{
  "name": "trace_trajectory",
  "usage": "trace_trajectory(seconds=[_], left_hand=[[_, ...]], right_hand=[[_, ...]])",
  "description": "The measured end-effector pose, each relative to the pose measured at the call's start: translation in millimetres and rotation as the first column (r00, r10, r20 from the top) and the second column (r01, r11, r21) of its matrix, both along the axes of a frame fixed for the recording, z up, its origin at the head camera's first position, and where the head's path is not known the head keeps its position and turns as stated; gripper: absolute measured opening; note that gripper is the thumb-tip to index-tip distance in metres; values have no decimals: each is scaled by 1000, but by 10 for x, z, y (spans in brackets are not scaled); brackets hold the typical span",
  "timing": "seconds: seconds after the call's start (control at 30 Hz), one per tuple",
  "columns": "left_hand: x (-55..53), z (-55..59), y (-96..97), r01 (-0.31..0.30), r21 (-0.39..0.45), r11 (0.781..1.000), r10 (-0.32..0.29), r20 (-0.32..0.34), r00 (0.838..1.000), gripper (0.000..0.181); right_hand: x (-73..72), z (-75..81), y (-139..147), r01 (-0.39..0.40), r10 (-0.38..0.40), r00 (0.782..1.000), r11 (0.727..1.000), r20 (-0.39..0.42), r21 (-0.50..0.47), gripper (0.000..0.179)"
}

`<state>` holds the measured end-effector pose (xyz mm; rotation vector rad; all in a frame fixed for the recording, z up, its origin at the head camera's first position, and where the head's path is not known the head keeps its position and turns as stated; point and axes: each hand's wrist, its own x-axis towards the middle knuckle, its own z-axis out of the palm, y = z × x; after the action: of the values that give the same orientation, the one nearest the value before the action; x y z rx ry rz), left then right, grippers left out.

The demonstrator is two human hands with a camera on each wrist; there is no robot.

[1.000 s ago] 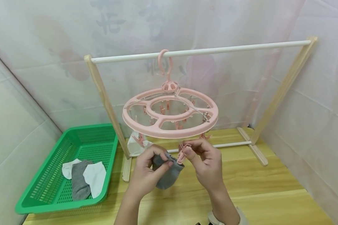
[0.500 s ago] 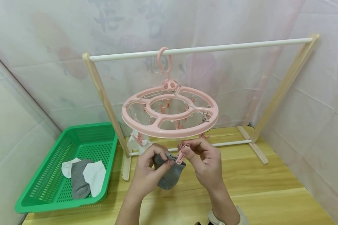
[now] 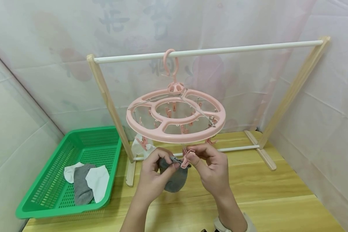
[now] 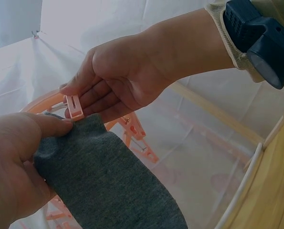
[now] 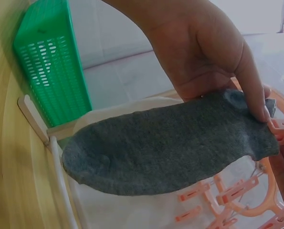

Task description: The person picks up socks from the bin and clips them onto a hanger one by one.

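Observation:
My left hand (image 3: 153, 170) pinches the cuff of a grey sock (image 3: 175, 180) between thumb and fingers, and the toe hangs down. In my right hand (image 3: 213, 167) a pink clothespin (image 3: 187, 159) is pinched by its handles. Its tip overlaps the sock's cuff, close beside my left thumb. Seen from the left wrist, the clothespin (image 4: 75, 108) stands right at the cuff's top edge. The right wrist view shows the sock (image 5: 165, 148) stretched out flat. Just above both hands hangs a pink oval clip hanger (image 3: 174, 138).
The hanger hooks over a white rod (image 3: 235, 49) on a wooden-legged rack (image 3: 108, 103). A white sock (image 3: 137, 148) hangs behind a pink clothespin (image 3: 142, 141) at the left. A green basket (image 3: 58, 213) holds a grey sock (image 3: 82, 185) and white socks (image 3: 98, 183) on the wooden table (image 3: 264, 199).
My left hand has shifted slightly right with the grey sock, bringing its cuff to the clothespin's tip. The right hand has barely moved, still pinching the clothespin.

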<state>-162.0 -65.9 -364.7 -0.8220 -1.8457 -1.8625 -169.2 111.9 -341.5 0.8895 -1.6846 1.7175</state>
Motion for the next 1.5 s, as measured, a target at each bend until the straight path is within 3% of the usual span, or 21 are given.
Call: trace_trajectory(seconds=[0.23, 0.47, 1.5], left_hand=[[8, 5, 23, 17, 35, 999, -17, 16, 1000, 23], [23, 7, 51, 93, 113, 989, -99, 51, 994, 20], [23, -6, 56, 36, 40, 999, -37, 43, 998, 22]], right_hand=[[-2, -16, 3, 12, -12, 1000, 1000, 7, 16, 8], [0, -20, 8, 11, -12, 1000, 1000, 20, 15, 8], [-4, -52, 14, 34, -38, 997, 997, 60, 63, 19]])
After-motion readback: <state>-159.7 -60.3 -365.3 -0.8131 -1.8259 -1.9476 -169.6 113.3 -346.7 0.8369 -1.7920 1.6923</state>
